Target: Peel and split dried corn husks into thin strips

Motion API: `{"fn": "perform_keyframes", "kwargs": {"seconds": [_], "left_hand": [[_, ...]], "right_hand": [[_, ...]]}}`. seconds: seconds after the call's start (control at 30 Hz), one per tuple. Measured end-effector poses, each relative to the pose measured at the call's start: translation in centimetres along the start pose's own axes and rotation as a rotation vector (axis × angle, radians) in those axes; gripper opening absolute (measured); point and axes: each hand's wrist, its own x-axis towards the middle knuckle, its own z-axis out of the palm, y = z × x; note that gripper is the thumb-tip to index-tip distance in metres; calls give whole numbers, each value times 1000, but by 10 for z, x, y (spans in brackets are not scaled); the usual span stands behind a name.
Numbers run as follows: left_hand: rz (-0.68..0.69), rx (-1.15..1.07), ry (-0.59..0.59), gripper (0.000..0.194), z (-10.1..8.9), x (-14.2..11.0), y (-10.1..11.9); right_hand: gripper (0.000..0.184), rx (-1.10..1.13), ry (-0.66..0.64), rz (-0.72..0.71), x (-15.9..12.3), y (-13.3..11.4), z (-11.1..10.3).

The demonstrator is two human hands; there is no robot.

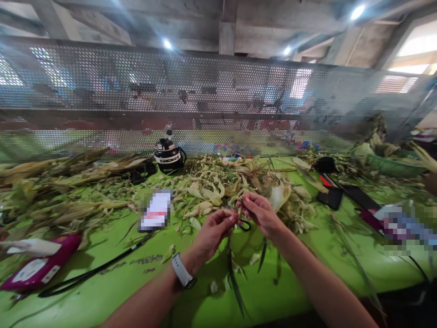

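Over the near middle of the green table (191,296), my left hand (220,225) is closed in a pinch, a grey-banded watch (182,269) on its wrist. Close beside it, my right hand (259,212) also pinches with its fingertips. Between them is a small pale piece of plant (239,210), partly covered by the fingers. A long dark green leaf (234,278) hangs below my left fingers, and a shorter one (262,255) lies under my right hand. A black loop (245,225), perhaps a scissor handle, shows just beneath the fingers.
Dry husks and plant scraps (215,191) heap behind my hands. A black "ENERGY" jug (169,157) stands at the back, with a phone (157,209) nearer. Purple devices (44,262) lie at both sides. A green basket (392,165) sits far right. A perforated metal screen (205,86) bounds the back.
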Motion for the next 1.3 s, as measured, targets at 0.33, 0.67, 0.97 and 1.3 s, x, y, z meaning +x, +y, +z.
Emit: {"fn": "perform_keyframes", "kwargs": {"seconds": [0.33, 0.67, 0.97, 1.3], "left_hand": [[6, 102, -33, 28, 0, -1, -4], [39, 45, -44, 29, -2, 2, -4], [107, -39, 121, 37, -2, 5, 0], [264, -7, 122, 35, 1, 5, -3]], "right_hand": [[34, -128, -17, -29, 3, 4, -5], [38, -256, 69, -77, 9, 11, -6], [17, -806, 293, -675, 3, 4, -9], [19, -1082, 131, -690, -2, 22, 4]]}}
